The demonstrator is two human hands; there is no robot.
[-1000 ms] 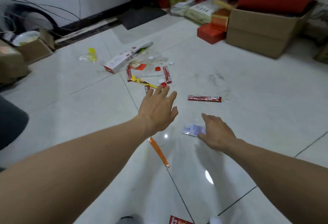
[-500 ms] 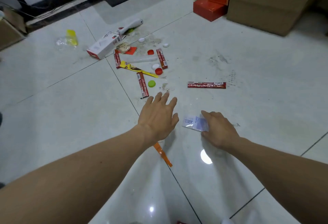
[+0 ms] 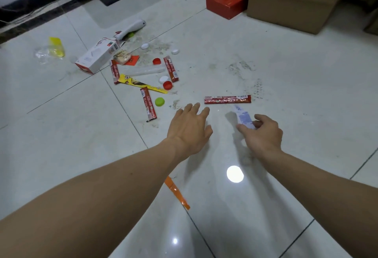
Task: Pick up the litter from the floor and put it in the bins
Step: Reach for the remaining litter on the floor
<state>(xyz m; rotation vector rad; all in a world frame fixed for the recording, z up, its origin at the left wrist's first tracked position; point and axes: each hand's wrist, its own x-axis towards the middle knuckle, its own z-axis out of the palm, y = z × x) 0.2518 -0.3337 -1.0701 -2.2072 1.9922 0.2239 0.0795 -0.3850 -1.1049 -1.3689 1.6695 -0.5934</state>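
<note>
Tiled floor (image 3: 286, 73), strewn with litter. Left hand (image 3: 189, 128): fingers spread, holding nothing, above the tiles. Right hand (image 3: 261, 135): thumb and fingers pinching a pale blue-printed wrapper (image 3: 243, 117), near a red sachet (image 3: 227, 99) lying flat.

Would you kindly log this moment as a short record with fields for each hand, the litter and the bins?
left hand: fingers spread, holds nothing
right hand: pinches a pale wrapper
nearest litter: red sachet beyond both hands; orange strip partly under the left forearm
farther litter: green cap, yellow wrapper, white box, off to the left
floor: pale tiles, dusty patches
bins: none in view
</note>
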